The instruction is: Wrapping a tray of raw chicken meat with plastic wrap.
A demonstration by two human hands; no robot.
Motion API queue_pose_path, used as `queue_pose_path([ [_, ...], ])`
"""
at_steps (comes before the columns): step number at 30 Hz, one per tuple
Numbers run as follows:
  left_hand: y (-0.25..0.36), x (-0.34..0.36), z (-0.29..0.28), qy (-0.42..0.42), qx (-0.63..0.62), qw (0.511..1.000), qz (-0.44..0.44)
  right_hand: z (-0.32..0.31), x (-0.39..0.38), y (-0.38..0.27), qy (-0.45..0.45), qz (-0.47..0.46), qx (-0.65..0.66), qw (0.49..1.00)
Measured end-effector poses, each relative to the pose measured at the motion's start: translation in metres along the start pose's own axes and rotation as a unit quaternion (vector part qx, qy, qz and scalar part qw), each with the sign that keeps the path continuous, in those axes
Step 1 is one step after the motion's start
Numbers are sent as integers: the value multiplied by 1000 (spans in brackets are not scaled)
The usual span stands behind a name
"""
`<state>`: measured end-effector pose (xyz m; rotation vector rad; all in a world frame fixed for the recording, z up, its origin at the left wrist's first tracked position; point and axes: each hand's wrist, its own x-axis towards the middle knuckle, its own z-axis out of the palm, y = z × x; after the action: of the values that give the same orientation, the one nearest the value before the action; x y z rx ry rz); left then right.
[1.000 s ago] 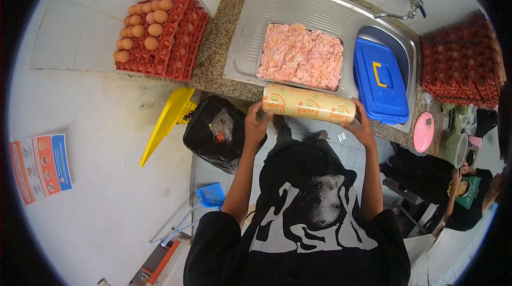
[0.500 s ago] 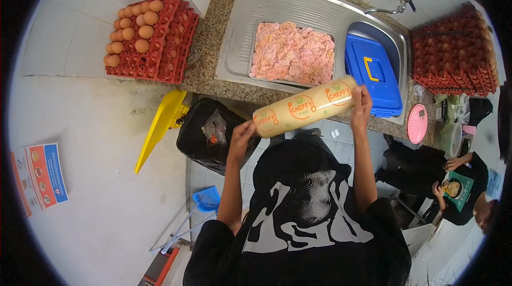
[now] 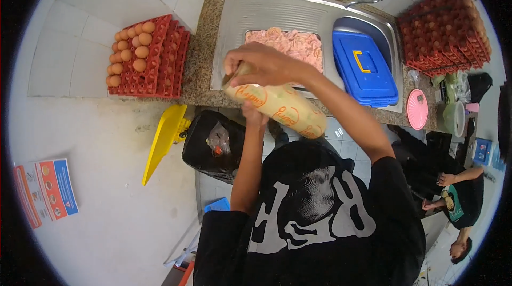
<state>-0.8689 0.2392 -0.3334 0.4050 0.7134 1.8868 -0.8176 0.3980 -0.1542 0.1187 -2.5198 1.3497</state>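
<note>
A pale yellowish cling film roll (image 3: 288,112) with orange print is tilted in front of the sink's edge, its upper end at the left. My left hand (image 3: 254,114) is closed on it from beneath, near that upper end. Reaching across above the roll, my right hand (image 3: 261,64) has its fingers curled round the same end; the fingertips are partly hidden. Behind my right hand and forearm, a metal tray of raw pale-pink meat pieces (image 3: 296,43) lies on the drainboard, partly covered from sight.
A steel sink (image 3: 277,6) holds a blue lid (image 3: 368,64) with a yellow handle over its basin. Red egg trays (image 3: 152,78) stand left, more egg trays (image 3: 442,30) right. A black-bagged bin (image 3: 205,147) and yellow lid (image 3: 164,139) are below. Another person (image 3: 458,195) works at right.
My right hand has moved from the roll's right end across to its left end. The roll has swung so its right end now points down toward me.
</note>
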Motion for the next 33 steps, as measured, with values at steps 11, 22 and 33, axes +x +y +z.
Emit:
queue_pose_path([
  [11, 1, -40, -9, 207, -58, 972, 94, 86, -230, 11, 239, 327, 21, 914],
  [22, -44, -43, -12, 281, -113, 952, 35, 110, -248, 31, 359, 307, -116, 874],
  [33, -43, -49, -3, 323, -114, 939, 39, 116, -232, 32, 343, 306, -210, 863],
])
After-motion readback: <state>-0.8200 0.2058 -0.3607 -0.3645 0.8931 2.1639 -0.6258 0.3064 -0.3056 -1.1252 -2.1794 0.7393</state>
